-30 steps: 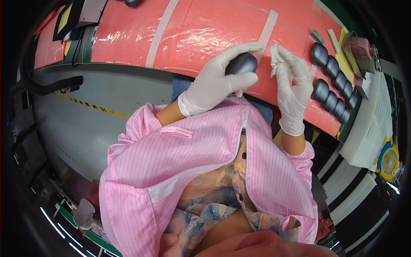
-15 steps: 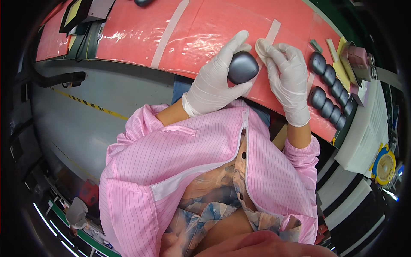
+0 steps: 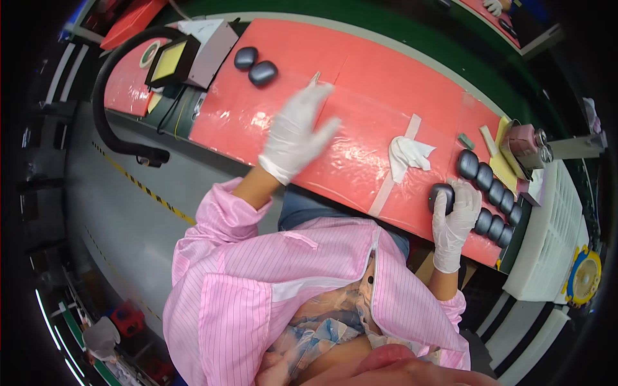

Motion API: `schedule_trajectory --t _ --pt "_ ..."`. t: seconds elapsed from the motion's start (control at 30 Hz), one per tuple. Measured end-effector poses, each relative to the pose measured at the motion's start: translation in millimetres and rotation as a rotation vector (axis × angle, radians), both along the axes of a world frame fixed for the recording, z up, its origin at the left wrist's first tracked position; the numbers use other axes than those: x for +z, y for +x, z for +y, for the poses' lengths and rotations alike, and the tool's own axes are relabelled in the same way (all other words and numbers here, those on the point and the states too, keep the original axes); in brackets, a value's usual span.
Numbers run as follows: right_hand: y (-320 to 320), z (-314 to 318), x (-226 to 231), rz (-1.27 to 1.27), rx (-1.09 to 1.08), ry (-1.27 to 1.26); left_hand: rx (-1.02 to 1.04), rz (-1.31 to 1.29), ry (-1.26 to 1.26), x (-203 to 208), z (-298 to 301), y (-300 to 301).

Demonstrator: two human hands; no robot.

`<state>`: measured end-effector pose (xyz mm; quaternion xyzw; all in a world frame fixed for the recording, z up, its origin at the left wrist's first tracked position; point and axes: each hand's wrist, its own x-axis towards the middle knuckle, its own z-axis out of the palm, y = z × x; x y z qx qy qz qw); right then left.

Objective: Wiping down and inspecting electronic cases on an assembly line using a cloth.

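Observation:
My left hand [image 3: 297, 132], in a white glove, hovers over the red mat [image 3: 360, 83] with thumb and fingers apart and nothing in it; motion smears it a little. Beyond it, a pair of dark grey rounded cases [image 3: 262, 73] lie close together on the mat. At the right, my gloved right hand [image 3: 458, 212] has its fingers round another dark grey rounded case [image 3: 440, 192], close to two rows of similar cases [image 3: 486, 177]. A crumpled white cloth [image 3: 405, 157] rests on the mat between my hands.
A grey box [image 3: 215, 51] and a black gooseneck arm [image 3: 102, 109] stand at the left. A pink container [image 3: 521, 138], yellow sheets [image 3: 505, 157] and a small green block [image 3: 465, 140] are at the right. Another person's gloved hand [image 3: 494, 7] shows at the far top right.
My left hand has moved left and released its case. The white cloth now lies on the mat. My right hand has moved right to a case beside the rows. The view has shifted.

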<state>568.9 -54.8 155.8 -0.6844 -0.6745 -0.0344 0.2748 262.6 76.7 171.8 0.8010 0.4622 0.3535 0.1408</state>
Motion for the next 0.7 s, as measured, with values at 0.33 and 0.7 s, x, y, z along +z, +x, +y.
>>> schedule_trajectory --t 0.33,0.7 --pt "7.3 -3.8 -2.8 -0.117 -0.080 0.018 0.455 0.415 -0.012 -14.6 78.0 -76.6" --pt "-71.5 26.7 7.2 0.462 0.420 0.075 0.008 -0.796 -0.791 -14.1 -6.6 -34.9"
